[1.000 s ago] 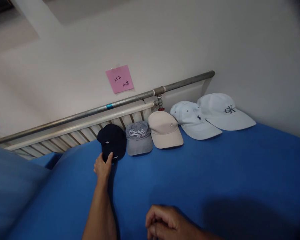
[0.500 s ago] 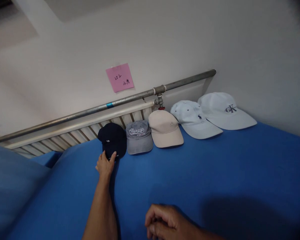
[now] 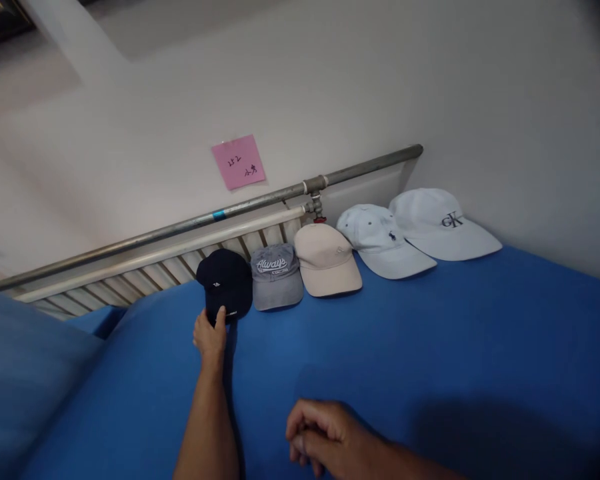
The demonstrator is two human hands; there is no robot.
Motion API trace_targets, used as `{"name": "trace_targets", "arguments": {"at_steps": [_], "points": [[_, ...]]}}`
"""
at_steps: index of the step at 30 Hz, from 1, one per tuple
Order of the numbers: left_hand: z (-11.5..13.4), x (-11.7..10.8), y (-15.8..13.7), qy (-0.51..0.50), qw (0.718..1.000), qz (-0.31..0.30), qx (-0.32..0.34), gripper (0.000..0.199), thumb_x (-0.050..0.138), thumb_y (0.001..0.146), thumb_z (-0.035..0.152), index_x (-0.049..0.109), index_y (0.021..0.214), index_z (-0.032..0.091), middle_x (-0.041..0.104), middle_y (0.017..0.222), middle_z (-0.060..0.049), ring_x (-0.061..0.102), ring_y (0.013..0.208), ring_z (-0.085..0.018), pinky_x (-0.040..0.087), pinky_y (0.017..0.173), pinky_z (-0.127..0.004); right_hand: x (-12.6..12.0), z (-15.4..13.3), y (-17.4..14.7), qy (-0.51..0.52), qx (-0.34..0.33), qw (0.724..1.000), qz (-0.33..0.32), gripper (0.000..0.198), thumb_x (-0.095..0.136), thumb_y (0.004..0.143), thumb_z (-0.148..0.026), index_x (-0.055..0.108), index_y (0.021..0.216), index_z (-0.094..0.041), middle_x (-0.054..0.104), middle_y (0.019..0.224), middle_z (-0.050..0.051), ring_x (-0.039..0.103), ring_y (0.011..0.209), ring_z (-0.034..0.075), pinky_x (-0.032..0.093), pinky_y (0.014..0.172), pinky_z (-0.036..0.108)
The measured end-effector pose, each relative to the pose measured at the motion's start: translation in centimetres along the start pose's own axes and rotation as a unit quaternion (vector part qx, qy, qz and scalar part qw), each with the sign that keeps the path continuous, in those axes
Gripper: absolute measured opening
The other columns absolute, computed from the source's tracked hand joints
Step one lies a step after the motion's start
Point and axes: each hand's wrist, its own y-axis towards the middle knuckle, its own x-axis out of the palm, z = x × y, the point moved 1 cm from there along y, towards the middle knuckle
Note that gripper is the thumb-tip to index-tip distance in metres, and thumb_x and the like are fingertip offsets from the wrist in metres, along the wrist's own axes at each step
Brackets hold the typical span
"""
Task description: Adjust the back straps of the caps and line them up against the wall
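Note:
My left hand (image 3: 211,332) grips the brim of a dark navy baseball cap (image 3: 226,283), thumb on top and the other fingers at or under the left edge. That cap is the leftmost in a row. Beside it sits a grey cap with "Always" lettering (image 3: 276,293), followed by a beige cap (image 3: 327,263), a pale cap with a small dark horse-rider emblem (image 3: 383,247) and a white cap with "CK" letters (image 3: 433,227). Low in the view, my right hand (image 3: 325,433) hovers with its fingers curled in; I see nothing in them.
The caps rest on a blue-covered surface (image 3: 380,347). Behind them are a white radiator (image 3: 145,273), a metal pipe (image 3: 260,200) and a red-handled valve (image 3: 319,219). A pink note (image 3: 239,162) is stuck on the wall. Blue fabric (image 3: 20,380) fills the left side.
My left hand has shifted slightly down at the navy cap's brim, and its fingers have moved from the crown to the brim's edge. My right hand stays curled. The view has shifted slightly.

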Motion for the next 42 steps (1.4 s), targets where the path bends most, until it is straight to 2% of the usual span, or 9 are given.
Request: {"name": "trace_targets", "arguments": {"at_steps": [5,9,13,16,23,28,34,38,42], "points": [[-0.4,-0.6,-2.4,-0.034,0.998,0.055,-0.018,0.040,0.052,0.082,0.035,0.054,0.115,0.012,0.055,0.122,-0.023,0.046,0.123,-0.033,0.032,0.103,-0.046,0.1,0.6,0.3,-0.014,-0.027,1.000,-0.001,0.013,0.047,0.074,-0.012,0.057,0.080,-0.018,0.061,0.071,-0.001,0.052,0.058,0.007,0.039,0.053,0.017],[-0.5,-1.1,-5.1,-0.067,0.995,0.070,-0.020,0.031,0.052,0.080,0.029,0.056,0.107,0.016,0.059,0.113,-0.017,0.050,0.118,-0.030,0.034,0.101,-0.044,0.3,0.7,0.2,-0.033,-0.046,0.998,0.005,0.013,0.048,0.074,-0.010,0.057,0.079,-0.018,0.061,0.070,-0.002,0.051,0.057,0.006,0.039,0.052,0.017],[0.4,-1.4,-8.2,-0.088,0.995,0.052,-0.020,0.033,0.052,0.079,0.030,0.056,0.106,0.013,0.058,0.109,-0.018,0.048,0.117,-0.034,0.031,0.102,-0.048,0.7,1.0,-0.1,-0.074,-0.053,0.996,0.016,0.015,0.049,0.076,-0.009,0.060,0.083,-0.019,0.062,0.072,-0.003,0.053,0.061,0.006,0.038,0.052,0.014],[1.6,-1.5,-10.5,-0.086,0.996,0.035,-0.013,0.035,0.050,0.079,0.031,0.056,0.107,0.012,0.057,0.108,-0.018,0.047,0.118,-0.034,0.031,0.103,-0.048,0.8,1.2,-0.1,-0.102,-0.083,0.991,0.022,0.018,0.050,0.076,-0.008,0.061,0.085,-0.020,0.062,0.074,-0.004,0.056,0.065,0.006,0.042,0.058,0.015],[4.7,-1.2,-15.6,-0.069,0.995,-0.029,0.059,0.040,0.047,0.078,0.033,0.058,0.110,0.013,0.060,0.109,-0.015,0.053,0.110,-0.030,0.038,0.098,-0.046,0.3,1.8,-1.4,-0.120,-0.140,0.982,0.047,0.020,0.051,0.074,-0.009,0.062,0.087,-0.020,0.061,0.074,-0.004,0.059,0.071,0.007,0.046,0.067,0.018],[6.0,-0.3,-18.0,-0.046,0.991,-0.092,0.083,0.043,0.043,0.080,0.037,0.060,0.109,0.010,0.061,0.108,-0.018,0.057,0.102,-0.030,0.043,0.091,-0.046,-1.8,1.7,-2.7,-0.097,-0.122,0.984,0.082,0.020,0.050,0.074,-0.006,0.061,0.084,-0.019,0.059,0.073,-0.004,0.056,0.065,0.006,0.045,0.063,0.017],[7.3,1.3,-20.3,-0.092,0.974,-0.157,0.133,0.037,0.041,0.080,0.036,0.060,0.101,0.011,0.061,0.106,-0.017,0.054,0.107,-0.030,0.040,0.096,-0.046,-5.0,0.8,-4.3,-0.060,-0.108,0.984,0.128,0.018,0.049,0.073,-0.004,0.059,0.079,-0.018,0.060,0.068,-0.005,0.052,0.058,0.005,0.042,0.057,0.016],[8.9,2.9,-21.7,-0.110,0.969,-0.162,0.149,0.033,0.042,0.079,0.032,0.061,0.098,0.012,0.062,0.103,-0.017,0.056,0.104,-0.030,0.041,0.094,-0.045,-7.9,0.5,-5.1,-0.056,-0.119,0.979,0.154,0.016,0.048,0.072,-0.007,0.057,0.078,-0.018,0.059,0.064,-0.005,0.050,0.052,0.005,0.040,0.051,0.016],[10.6,4.7,-22.0,-0.132,0.966,-0.162,0.151,0.029,0.045,0.077,0.027,0.062,0.095,0.013,0.063,0.101,-0.016,0.057,0.103,-0.029,0.040,0.095,-0.045,-12.0,0.1,-5.7,-0.057,-0.140,0.969,0.198,0.012,0.048,0.072,-0.011,0.055,0.079,-0.018,0.060,0.067,-0.003,0.051,0.055,0.007,0.039,0.048,0.016]]}}
